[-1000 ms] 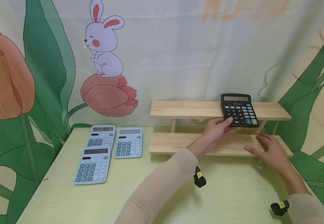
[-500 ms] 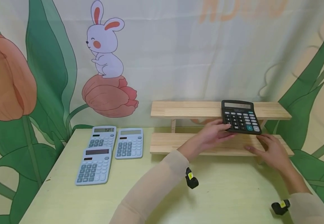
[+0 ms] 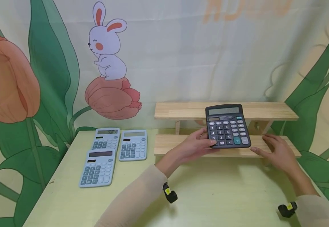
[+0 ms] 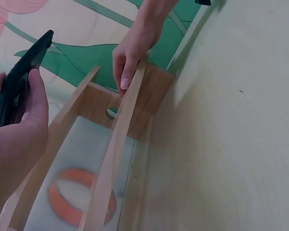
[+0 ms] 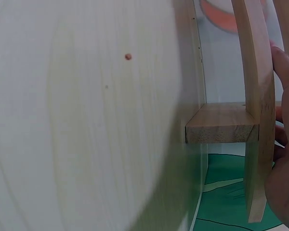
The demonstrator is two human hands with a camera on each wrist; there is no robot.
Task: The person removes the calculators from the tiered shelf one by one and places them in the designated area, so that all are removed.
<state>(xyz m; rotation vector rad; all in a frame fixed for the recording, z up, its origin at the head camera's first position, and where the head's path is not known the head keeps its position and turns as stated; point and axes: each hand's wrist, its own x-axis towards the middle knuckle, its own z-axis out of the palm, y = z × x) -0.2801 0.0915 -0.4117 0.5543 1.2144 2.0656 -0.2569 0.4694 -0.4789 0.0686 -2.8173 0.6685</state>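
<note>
My left hand [image 3: 191, 146] grips a black desk calculator [image 3: 228, 126] by its lower left corner, thumb on the front near the 1 key and fingers behind. The calculator's keys and display face me, and it overlaps both boards of a two-tier wooden shelf [image 3: 181, 110] in the head view. Seen edge-on in the left wrist view, the calculator [image 4: 17, 77] stands apart from the boards. My right hand [image 3: 279, 156] rests its spread fingers on the right end of the lower board [image 3: 178, 143]. In the right wrist view this hand [image 5: 284, 178] lies along the board's upper face.
On the left of the pale table [image 3: 204, 195] lie three light blue calculators: a front one [image 3: 97, 168], a back one [image 3: 106, 138] partly covered by it, and another [image 3: 133, 145] beside them. A printed curtain [image 3: 181, 56] hangs behind the shelf.
My left hand has brought the black calculator from the upper board's right part down, then left and nearer to me. My right hand stays on the lower board.
</note>
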